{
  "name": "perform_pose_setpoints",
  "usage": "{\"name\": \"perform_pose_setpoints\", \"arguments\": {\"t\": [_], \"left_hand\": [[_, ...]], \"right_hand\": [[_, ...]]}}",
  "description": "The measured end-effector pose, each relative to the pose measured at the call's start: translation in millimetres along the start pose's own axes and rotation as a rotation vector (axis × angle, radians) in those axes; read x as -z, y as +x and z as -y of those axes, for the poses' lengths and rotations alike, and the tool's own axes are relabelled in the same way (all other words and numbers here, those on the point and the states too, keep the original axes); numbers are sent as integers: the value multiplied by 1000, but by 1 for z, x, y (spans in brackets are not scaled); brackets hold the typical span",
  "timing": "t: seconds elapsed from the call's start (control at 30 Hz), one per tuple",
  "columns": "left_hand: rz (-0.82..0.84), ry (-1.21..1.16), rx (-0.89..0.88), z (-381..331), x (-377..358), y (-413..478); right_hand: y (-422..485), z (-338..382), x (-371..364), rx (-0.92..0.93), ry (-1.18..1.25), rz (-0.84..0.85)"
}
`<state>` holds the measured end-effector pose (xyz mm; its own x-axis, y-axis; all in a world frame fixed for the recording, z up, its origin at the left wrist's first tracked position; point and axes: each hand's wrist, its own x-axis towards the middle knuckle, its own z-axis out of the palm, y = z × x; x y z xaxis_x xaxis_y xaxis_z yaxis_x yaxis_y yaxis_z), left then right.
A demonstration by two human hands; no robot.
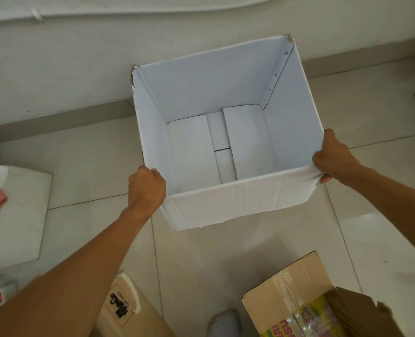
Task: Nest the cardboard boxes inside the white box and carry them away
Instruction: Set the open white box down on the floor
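Pale floor tiles [201, 259] and a light wall fill the background, and the white box [225, 205] is seen at centre frame, mouth up and empty, its bottom flaps lying flat. It is gripped at both near corners: the left hand [146, 188] is clamped on the corner at 9 o'clock, fingers curled over the rim, and the right hand [332, 158] is pinched on the torn corner at 3 o'clock, the card visibly crumpled under the fingers. Whether the box is lifted or resting on the floor cannot be told.

Nothing has been nested yet. A brown cardboard box [291, 295], open and showing colourful printed packaging inside, lies at 5 o'clock, nearer the right hand; a second labelled carton [128, 310] lies at 7 o'clock, nearer the left arm. Both sit on the near side of the white box, so its open mouth would likely be brought toward them, or they lifted forward into it. A grey-socked foot [223, 322] is glimpsed between them.
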<state>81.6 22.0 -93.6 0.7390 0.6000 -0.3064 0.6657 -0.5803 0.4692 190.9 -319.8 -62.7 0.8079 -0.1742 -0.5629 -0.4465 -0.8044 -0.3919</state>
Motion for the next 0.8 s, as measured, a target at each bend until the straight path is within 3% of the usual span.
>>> {"name": "perform_pose_setpoints", "arguments": {"t": [0.4,0.6,0.8], "left_hand": [[-9,6,10,0,-1,7],[49,-4,15,1,4,8],[67,-158,74,5,12,5]], "right_hand": [[8,-3,0,10,29,8],[3,-7,0,-58,226,0],[-12,-11,3,-85,204,-34]]}}
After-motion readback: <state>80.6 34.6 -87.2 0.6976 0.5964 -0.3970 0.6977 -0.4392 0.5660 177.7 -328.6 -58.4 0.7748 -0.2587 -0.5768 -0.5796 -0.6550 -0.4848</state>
